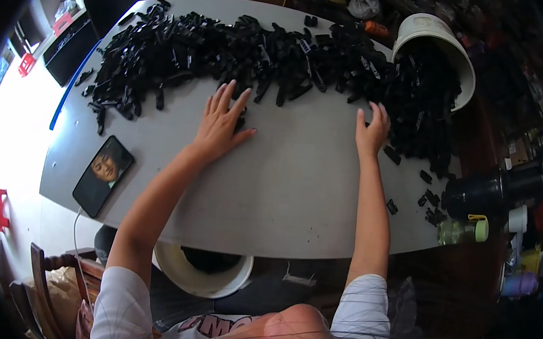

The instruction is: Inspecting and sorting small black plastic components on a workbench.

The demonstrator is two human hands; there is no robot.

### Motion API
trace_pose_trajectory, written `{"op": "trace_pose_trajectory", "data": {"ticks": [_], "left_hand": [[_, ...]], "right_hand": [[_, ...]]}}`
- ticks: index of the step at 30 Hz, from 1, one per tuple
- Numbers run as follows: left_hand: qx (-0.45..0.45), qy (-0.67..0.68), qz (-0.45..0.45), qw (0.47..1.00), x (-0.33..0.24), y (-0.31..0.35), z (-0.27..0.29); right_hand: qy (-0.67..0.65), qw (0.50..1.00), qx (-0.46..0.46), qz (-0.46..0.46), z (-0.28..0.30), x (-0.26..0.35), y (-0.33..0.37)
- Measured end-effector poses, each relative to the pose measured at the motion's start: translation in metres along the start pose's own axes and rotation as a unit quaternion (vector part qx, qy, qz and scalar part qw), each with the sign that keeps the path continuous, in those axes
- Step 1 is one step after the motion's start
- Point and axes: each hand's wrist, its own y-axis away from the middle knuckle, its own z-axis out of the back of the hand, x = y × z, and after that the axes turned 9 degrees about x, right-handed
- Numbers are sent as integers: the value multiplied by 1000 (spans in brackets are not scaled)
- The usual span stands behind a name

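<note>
while the left hand (222,126) is held palm down with fingers spread wide, its fingertips are placed at the front edge of a heap of small black parts (230,46). a dark part is partly covered beside its index finger; whether it is touched cannot be told. the right hand (371,132) is held near the heap's right-hand stretch, thumb and fingers a narrow gap apart; whether anything is pinched there cannot be told.

the black parts are piled in a broad band along the far side of the grey worktop (283,183), from left to right. at far right, a white bucket (419,29) is tipped on its side, mouth toward the heap, and more black parts are seen inside it. loose parts (433,200) are scattered toward the right edge, and one single part (391,206) is left just beside the right forearm (372,223).

at left, a phone (103,177) with its screen lit is laid on the worktop, a white cable (76,236) plugged in. at right, a clear bottle with a green lid (452,232) and a black cylinder (476,195) are seen. below the near edge, a second pale bucket (187,283) is partly hidden, dark inside.
</note>
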Motion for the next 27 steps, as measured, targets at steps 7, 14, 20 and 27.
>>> {"op": "trace_pose_trajectory", "data": {"ticks": [7,14,20,27], "left_hand": [[8,-91,-46,995,-15,-93,-17],[84,-130,26,988,-28,-134,-30],[70,-106,42,991,-20,-120,-26],[52,-67,-49,995,-22,-81,-19]], "right_hand": [[110,984,134,39,-52,44,-86],[113,962,248,-30,-81,62,-102],[84,971,220,38,-91,66,-79],[28,980,157,121,-71,56,-35]]}}
